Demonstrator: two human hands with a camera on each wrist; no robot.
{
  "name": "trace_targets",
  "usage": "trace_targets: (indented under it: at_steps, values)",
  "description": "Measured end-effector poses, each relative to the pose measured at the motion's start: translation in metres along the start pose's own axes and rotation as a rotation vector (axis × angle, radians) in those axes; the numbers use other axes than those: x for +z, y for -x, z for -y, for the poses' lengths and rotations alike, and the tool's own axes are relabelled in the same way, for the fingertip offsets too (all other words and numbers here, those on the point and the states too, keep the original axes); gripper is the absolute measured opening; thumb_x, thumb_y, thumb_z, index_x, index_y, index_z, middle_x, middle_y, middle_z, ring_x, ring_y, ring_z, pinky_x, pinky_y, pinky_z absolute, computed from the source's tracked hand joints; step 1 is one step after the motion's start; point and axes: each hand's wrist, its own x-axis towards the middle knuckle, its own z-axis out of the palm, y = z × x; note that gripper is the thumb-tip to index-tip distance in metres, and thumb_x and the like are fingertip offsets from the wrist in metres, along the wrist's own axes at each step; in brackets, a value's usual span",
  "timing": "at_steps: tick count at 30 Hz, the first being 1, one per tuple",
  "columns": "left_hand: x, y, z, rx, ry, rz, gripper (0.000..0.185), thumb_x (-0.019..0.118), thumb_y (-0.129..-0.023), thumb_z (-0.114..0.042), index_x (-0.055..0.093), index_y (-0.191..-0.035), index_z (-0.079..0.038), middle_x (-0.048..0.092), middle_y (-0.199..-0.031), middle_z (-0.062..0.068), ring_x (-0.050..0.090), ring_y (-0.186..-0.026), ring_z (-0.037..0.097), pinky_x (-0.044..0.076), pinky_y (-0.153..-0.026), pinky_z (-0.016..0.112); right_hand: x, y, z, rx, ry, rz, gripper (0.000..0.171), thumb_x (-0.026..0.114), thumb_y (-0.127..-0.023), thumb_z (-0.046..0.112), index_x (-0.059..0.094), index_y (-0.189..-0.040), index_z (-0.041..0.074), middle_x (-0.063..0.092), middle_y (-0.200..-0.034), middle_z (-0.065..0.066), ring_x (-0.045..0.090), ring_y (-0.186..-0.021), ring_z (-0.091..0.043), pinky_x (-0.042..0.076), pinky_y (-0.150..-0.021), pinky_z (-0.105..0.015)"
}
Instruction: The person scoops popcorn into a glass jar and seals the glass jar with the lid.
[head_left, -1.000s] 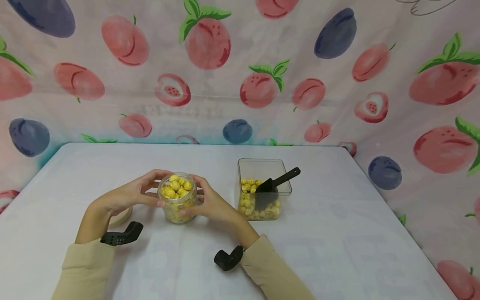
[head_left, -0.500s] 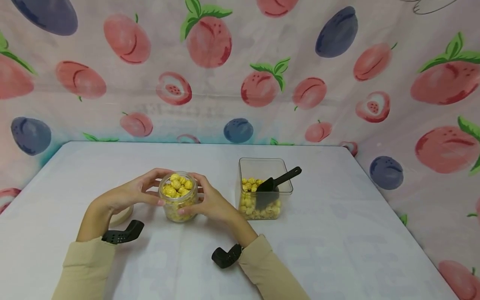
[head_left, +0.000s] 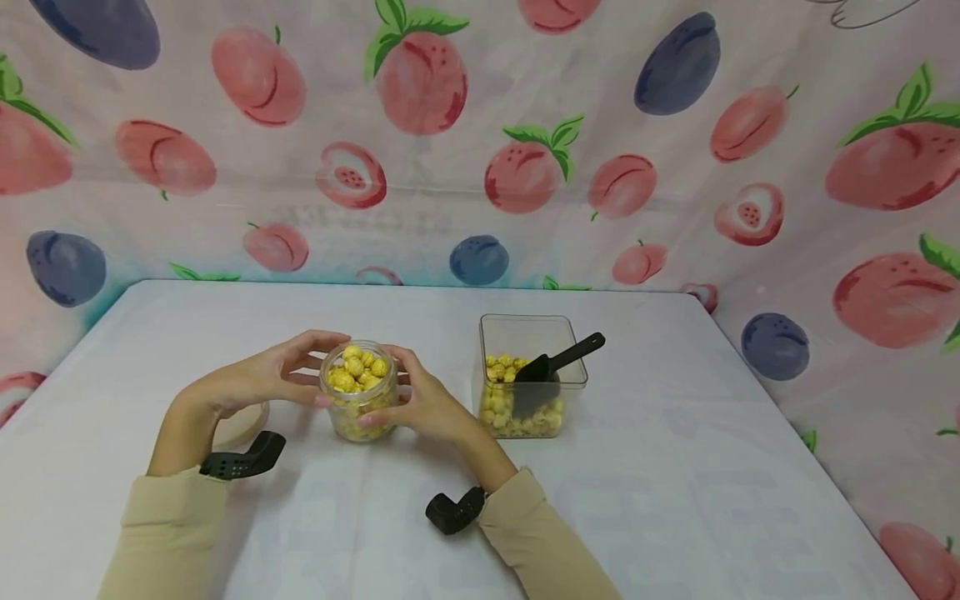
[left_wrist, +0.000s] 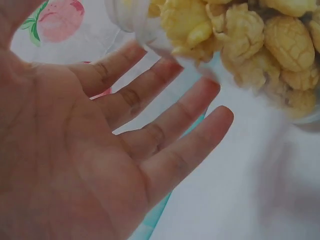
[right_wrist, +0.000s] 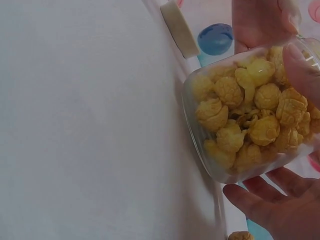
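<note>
A clear jar [head_left: 362, 400] full of yellow popcorn stands without a lid at the left middle of the table. My left hand [head_left: 258, 375] holds its left side, thumb in front and fingers behind; the left wrist view shows those fingers [left_wrist: 175, 112] fairly straight, tips at the glass. From the right, my right hand [head_left: 427, 408] grips the jar with its thumb across the front and the other fingers partly hidden behind. In the right wrist view, the popcorn [right_wrist: 265, 130] shows through the jar's wall, with the right thumb near the rim.
A pale round disc like a lid [head_left: 243, 423] lies partly hidden behind the left wrist. Right of the jar stands a clear square container [head_left: 525, 342] with more popcorn and a black scoop [head_left: 577, 352] leaning in it. A fruit-print cloth [head_left: 420, 167] hangs behind the white table [head_left: 675, 467].
Both hands stay at the jar. My right thumb has slid slightly left across its front. The left wrist has shifted a little, and more of the pale disc shows.
</note>
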Motion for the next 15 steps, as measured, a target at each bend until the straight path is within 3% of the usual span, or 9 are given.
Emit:
trace_targets:
  at_steps: [4, 9, 13, 15]
  values:
    - [-0.003, 0.005, -0.003, 0.035, -0.03, -0.02, 0.071, 0.066, -0.084, -0.01, 0.026, -0.143, -0.006, 0.03, -0.142, 0.019, 0.04, -0.127, 0.034, 0.042, -0.101, 0.048, 0.0, 0.0, 0.001, 0.008, -0.006, 0.0, 0.083, 0.079, -0.075, 0.018, 0.029, -0.14, 0.031, 0.044, -0.134, 0.003, 0.048, -0.119, -0.017, 0.045, -0.095, -0.032]
    - [-0.008, 0.013, -0.007, 0.058, -0.075, -0.09, 0.061, 0.065, -0.086, -0.012, 0.035, -0.139, -0.009, 0.036, -0.141, 0.017, 0.045, -0.121, 0.012, 0.044, -0.097, 0.022, 0.0, 0.002, 0.003, 0.032, -0.019, 0.005, 0.083, 0.079, -0.075, 0.019, 0.029, -0.14, 0.034, 0.044, -0.134, 0.003, 0.049, -0.119, -0.018, 0.045, -0.096, -0.035]
    - [-0.011, 0.022, -0.01, 0.021, -0.182, -0.181, 0.057, 0.065, -0.087, -0.022, 0.04, -0.138, -0.014, 0.039, -0.141, 0.01, 0.042, -0.127, 0.025, 0.042, -0.092, 0.012, 0.0, 0.002, 0.004, 0.043, -0.015, 0.004, 0.083, 0.079, -0.075, 0.02, 0.029, -0.14, 0.034, 0.043, -0.135, 0.004, 0.049, -0.119, -0.018, 0.044, -0.096, -0.036]
    - [-0.013, 0.027, -0.01, 0.015, -0.247, -0.229, 0.058, 0.066, -0.087, -0.025, 0.04, -0.138, -0.015, 0.041, -0.141, 0.007, 0.041, -0.128, 0.021, 0.04, -0.092, 0.008, -0.001, 0.002, 0.005, 0.043, -0.012, 0.006, 0.084, 0.079, -0.075, 0.02, 0.028, -0.141, 0.033, 0.043, -0.136, 0.003, 0.048, -0.119, -0.019, 0.044, -0.097, -0.037]
